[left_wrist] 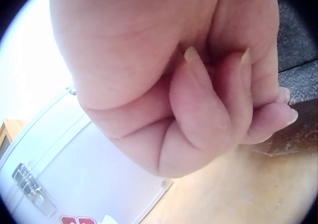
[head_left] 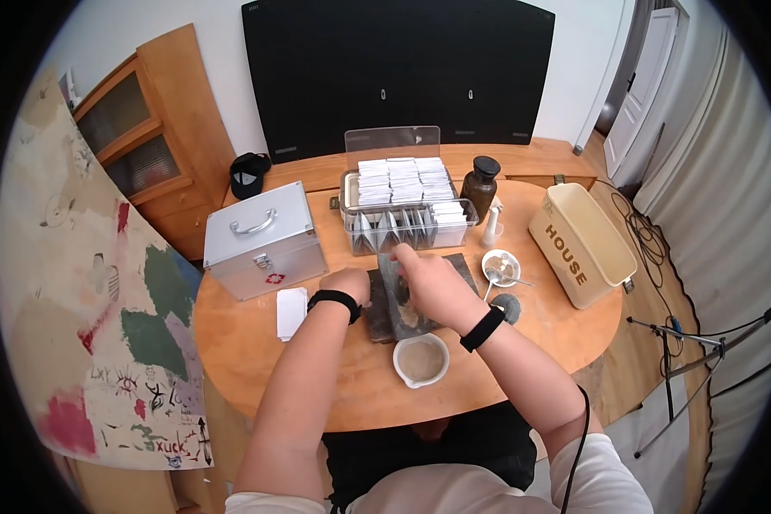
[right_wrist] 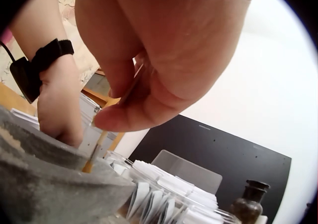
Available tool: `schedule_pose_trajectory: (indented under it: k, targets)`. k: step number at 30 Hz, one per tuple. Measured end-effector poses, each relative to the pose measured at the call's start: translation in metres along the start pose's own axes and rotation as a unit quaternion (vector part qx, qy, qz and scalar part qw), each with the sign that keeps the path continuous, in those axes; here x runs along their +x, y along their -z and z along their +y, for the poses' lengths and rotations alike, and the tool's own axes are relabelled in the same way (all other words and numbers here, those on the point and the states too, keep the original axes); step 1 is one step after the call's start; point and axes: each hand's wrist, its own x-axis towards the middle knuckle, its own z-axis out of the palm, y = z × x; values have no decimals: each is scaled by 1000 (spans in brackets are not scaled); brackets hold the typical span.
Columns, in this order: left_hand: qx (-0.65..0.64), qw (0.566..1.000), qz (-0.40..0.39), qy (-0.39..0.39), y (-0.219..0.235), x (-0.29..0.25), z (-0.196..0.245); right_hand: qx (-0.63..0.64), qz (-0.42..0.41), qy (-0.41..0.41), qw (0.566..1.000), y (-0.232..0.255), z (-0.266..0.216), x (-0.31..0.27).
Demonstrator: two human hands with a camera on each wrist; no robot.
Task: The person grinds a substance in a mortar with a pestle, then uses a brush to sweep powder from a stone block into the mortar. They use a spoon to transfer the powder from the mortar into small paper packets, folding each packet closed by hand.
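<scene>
My right hand is over a grey stone-like slab, pinching the thin handle of a small brush. Its yellowish tip points down at the slab's ridged surface. To the left, my left hand has its fingers curled, with thumb and index fingertips gripping the edge of a dark slab. In the head view this dark slab lies on the table, with the grey piece above it. A white bowl of murky, grey-brown contents stands just in front.
A silver case and white papers occupy the left side. Behind the slabs sits a clear bin of paper packets. At right are a small dish with a spoon, a spray bottle, a brown jar and a cream box.
</scene>
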Motion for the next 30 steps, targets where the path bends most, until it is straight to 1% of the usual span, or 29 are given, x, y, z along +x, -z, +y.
schedule_pose_trajectory:
  k: [1,3,4,6,7,9,10,12,13,14,16,17,18,20,21,22,24,25,27,28,30]
  targets:
    - [1,1000,-2,-1,-4,1,-1,1,-1,-2,1000,-4,4,-1]
    - [20,999,27,-15,-5,3,-3,59,2,8,998,-9,14,0]
    - [22,999,26,-13,-6,6,-4,62,3,7,998,-12,18,-4]
    - [25,999,28,-8,-6,5,-3,162,-32,-3,986,-7,14,-13]
    - [26,999,22,-8,-9,6,-4,165,-34,-7,986,-4,12,-17]
    - [22,1000,12,-14,-8,12,-5,139,48,-6,989,7,7,-18]
    - [24,1000,7,-15,-8,15,-5,141,48,-10,989,4,10,-18]
    - [26,1000,-9,-10,-6,18,-5,111,48,46,992,-8,13,-17]
    - [39,999,-3,-7,-6,17,-4,112,23,51,992,-10,13,-20]
    - [39,999,-3,-6,-3,16,-2,113,24,52,992,-12,11,-23]
    - [45,999,-16,1,-1,15,-1,181,-18,-7,983,-12,6,-33]
    - [45,999,-19,1,-1,16,-2,195,-49,-35,979,1,0,-35]
    - [50,998,-30,2,1,18,-2,195,-50,-35,979,7,0,-36]
    - [52,998,-46,2,-1,20,-1,205,-14,-34,978,14,2,-38]
    - [55,998,-42,-1,1,21,0,183,-5,-25,983,17,2,-35]
    - [57,998,-37,-3,2,20,0,183,-6,-25,983,11,4,-33]
    - [58,997,-43,-4,4,18,1,161,31,-25,986,-3,9,-29]
    - [59,997,-48,-4,6,18,1,160,32,-25,986,-5,11,-32]
    - [53,997,-49,-3,6,18,1,204,-16,-54,977,0,3,-38]
    - [47,998,-50,-3,5,18,0,204,-17,-55,977,3,3,-40]
    - [48,998,-46,-4,3,17,-1,247,-20,-69,966,14,2,-45]
